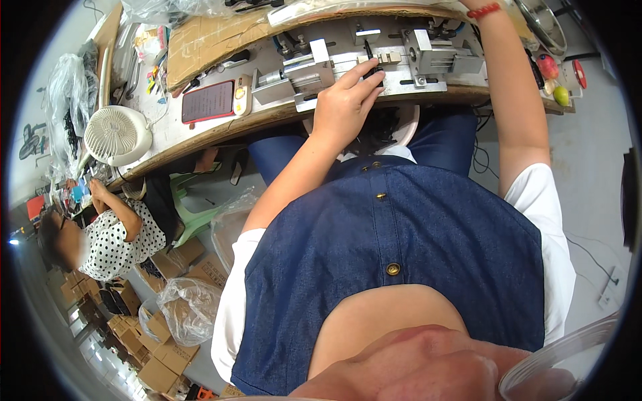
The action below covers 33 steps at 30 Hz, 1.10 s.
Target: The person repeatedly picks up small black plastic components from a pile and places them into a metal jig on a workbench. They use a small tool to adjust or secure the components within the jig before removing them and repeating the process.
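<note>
My left hand (344, 103) reaches over a metal clamping fixture (311, 70) at the bench's front edge. Its fingers are closed around a slender black part (367, 48) in the middle of the fixture, between the left block and the right metal block (431, 53). A small brass-coloured piece (388, 59) sits just right of my fingertips. My right arm stretches to the far right over the bench, a red bead bracelet (483, 11) on its wrist. The right hand (471, 3) is almost wholly cut off by the upper edge, so its fingers are hidden.
Left of the fixture lie a phone (208, 102) and a white fan (118, 136). Cardboard (214, 47) covers the bench behind. A metal bowl (543, 27) stands far right. In my lap area is a pale tub (408, 127) with black pieces. Another person (127, 234) works at left.
</note>
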Each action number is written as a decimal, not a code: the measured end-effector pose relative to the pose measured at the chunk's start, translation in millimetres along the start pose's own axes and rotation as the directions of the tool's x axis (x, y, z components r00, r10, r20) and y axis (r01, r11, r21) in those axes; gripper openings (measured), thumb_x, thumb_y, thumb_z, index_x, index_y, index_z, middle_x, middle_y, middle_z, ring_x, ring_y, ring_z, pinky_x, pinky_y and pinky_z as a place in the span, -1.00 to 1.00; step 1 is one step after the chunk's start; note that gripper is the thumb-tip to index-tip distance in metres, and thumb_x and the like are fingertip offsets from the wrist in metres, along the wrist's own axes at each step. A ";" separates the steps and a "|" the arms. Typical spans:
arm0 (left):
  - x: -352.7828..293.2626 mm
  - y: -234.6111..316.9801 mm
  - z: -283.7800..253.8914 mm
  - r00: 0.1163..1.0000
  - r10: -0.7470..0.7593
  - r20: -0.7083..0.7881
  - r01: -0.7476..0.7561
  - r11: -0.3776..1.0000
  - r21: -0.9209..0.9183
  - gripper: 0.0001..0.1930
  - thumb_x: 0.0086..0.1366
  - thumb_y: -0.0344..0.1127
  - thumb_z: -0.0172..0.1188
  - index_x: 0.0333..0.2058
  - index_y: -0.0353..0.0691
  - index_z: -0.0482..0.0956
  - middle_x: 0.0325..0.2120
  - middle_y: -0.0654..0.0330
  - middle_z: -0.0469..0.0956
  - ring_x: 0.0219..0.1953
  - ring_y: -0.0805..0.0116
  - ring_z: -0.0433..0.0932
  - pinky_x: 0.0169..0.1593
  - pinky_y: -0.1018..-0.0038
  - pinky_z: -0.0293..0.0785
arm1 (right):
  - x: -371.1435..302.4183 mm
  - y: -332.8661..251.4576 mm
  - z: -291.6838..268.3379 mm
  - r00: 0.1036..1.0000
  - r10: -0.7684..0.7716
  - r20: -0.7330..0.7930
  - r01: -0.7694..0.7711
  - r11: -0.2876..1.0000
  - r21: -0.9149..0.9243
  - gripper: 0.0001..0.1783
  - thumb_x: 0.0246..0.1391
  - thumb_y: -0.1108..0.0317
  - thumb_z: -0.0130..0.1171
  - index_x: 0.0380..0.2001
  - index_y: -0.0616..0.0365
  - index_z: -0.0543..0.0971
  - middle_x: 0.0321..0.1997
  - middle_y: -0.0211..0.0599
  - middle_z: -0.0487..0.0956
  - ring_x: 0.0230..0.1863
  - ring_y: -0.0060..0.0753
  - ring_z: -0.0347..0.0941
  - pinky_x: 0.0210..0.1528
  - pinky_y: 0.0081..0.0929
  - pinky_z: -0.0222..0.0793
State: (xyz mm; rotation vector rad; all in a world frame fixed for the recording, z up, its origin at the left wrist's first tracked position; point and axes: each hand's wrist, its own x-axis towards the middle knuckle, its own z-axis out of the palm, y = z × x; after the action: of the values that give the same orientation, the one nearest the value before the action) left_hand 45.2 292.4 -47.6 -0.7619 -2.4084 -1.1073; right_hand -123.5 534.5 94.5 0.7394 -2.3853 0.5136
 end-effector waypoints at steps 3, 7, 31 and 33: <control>-1.1 5.0 -3.1 0.999 -0.027 0.018 0.027 0.999 0.021 -0.71 0.28 -0.32 0.36 -0.02 -0.08 0.71 0.08 0.24 0.65 -0.04 0.15 0.71 -0.07 0.33 0.69 | -22.1 -22.8 -14.6 0.975 0.209 -0.079 -0.163 0.908 0.386 -0.75 0.20 0.40 0.26 -0.08 0.22 0.56 -0.40 -0.39 0.67 -0.39 -0.59 0.59 -0.32 -0.60 0.41; -1.3 5.9 0.7 0.999 0.003 -0.043 -0.001 1.000 0.026 -0.65 0.24 -0.34 0.41 0.03 -0.08 0.70 0.09 0.23 0.66 -0.18 0.25 0.73 -0.16 0.40 0.69 | -52.6 -58.2 -31.6 0.955 0.295 -0.020 -0.257 0.860 0.441 -0.74 0.20 0.47 0.29 -0.05 0.23 0.56 -0.34 -0.47 0.62 -0.30 -0.73 0.49 -0.20 -0.64 0.42; 121.0 -37.3 -114.5 0.943 -0.318 -0.103 0.329 0.829 0.452 -0.65 0.21 -0.12 0.41 -0.23 -0.32 0.69 -0.30 -0.08 0.67 -0.26 0.01 0.64 -0.18 0.22 0.52 | -175.5 -127.9 45.4 0.985 -0.097 0.145 0.090 0.994 0.059 -0.74 0.05 0.45 0.34 -0.16 0.16 0.60 0.16 -0.33 0.59 0.05 -0.06 0.42 0.11 -0.23 0.44; 127.6 -33.1 -116.5 0.918 -0.388 -0.075 0.387 0.844 0.371 -0.64 0.18 -0.09 0.41 -0.32 -0.33 0.68 -0.36 -0.10 0.66 -0.31 -0.05 0.62 -0.20 0.15 0.51 | -175.2 -126.8 46.5 0.983 -0.096 0.156 0.091 0.995 0.042 -0.75 0.06 0.44 0.34 -0.16 0.16 0.61 0.16 -0.34 0.60 0.05 -0.06 0.42 0.11 -0.23 0.44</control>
State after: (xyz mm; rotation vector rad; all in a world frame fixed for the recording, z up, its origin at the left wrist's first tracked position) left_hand -61.5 223.8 74.3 -0.1462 -2.7344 -0.7195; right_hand 52.8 480.3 -27.6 0.9339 -2.4776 0.4739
